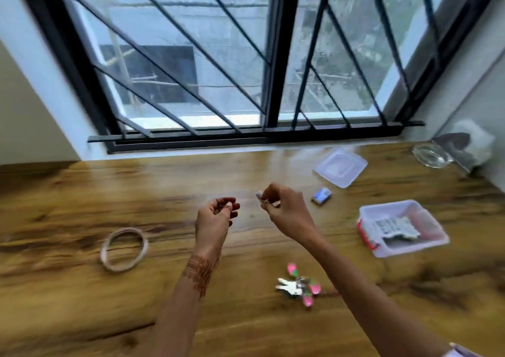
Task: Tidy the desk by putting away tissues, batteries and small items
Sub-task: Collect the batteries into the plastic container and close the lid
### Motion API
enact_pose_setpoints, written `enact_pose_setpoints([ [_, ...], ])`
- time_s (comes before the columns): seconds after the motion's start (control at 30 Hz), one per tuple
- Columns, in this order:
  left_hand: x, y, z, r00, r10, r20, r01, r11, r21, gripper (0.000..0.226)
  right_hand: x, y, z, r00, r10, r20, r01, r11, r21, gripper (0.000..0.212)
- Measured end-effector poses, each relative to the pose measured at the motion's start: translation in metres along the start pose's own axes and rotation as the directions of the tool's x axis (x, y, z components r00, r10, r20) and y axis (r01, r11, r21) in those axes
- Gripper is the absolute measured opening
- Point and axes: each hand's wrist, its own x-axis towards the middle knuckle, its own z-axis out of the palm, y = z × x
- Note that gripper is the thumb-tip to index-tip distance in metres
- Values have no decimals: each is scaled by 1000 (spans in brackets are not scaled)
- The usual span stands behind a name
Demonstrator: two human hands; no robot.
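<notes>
My right hand hovers above the middle of the wooden desk and pinches a small pale item between its fingertips; blur hides what it is. My left hand is raised beside it with curled fingers, and whether it holds anything cannot be told. An open white plastic box with a red latch sits to the right and holds folded printed paper. Its clear lid lies farther back. A small blue-and-white box rests between lid and box.
A bunch of keys with pink and green tags lies near my right forearm. A pale ring lies at the left. A glass dish and a white crumpled tissue sit in the far right corner by the barred window.
</notes>
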Motion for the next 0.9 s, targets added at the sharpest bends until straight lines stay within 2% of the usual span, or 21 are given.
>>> enact_pose_setpoints([
  [0.13,-21,-8,80,997,2,79,-3,1000,12,16,-16,47,-69,999,15,-46,-15,1000,3,13],
  [0.23,-34,-18,130,994,1,108,-4,1000,27,13,-28,80,-112,998,33,-61,-35,999,-24,10],
  [0.43,-59,-36,205,986,-60,156,43,993,112,10,-45,143,-178,990,134,39,-131,988,-78,25],
  [0.57,-66,-42,231,983,-76,167,45,982,183,19,-50,173,-197,970,208,127,-189,971,-144,30],
  [0.7,-69,-46,242,983,-97,154,60,971,230,25,-52,185,-202,930,235,282,-163,953,-256,38],
  [0.77,-69,-46,244,983,-109,149,66,963,263,27,-52,189,-201,916,244,317,-166,953,-251,37],
  [0.9,-70,-46,245,975,-128,182,81,965,248,10,-51,195,-198,916,248,314,-199,963,-182,35],
])
